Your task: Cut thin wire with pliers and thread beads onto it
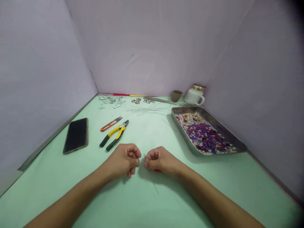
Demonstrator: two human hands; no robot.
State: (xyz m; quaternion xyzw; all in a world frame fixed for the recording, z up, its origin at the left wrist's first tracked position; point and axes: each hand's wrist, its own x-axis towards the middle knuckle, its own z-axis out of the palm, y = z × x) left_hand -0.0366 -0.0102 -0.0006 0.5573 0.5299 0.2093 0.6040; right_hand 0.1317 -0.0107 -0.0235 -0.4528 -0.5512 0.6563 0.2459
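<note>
My right hand (158,161) pinches a thin wire (155,187). A small loop of the wire shows at the fingertips, and its tail hangs down below the hand. Just left of the loop is my left hand (129,161), its fingers curled and thumb against the index finger; whether anything small sits between them is too small to tell. A narrow gap separates the two hands. Yellow-black pliers (115,134) lie behind my left hand, with orange thread snips (110,124) beyond them.
A metal tray (193,151) of mixed beads stands at right. Left lies a phone (76,135). Along the back are loose wires (147,109), beaded pieces (136,101), wire bits (111,100), a brown cup (176,96) and a white lidded mug (194,96).
</note>
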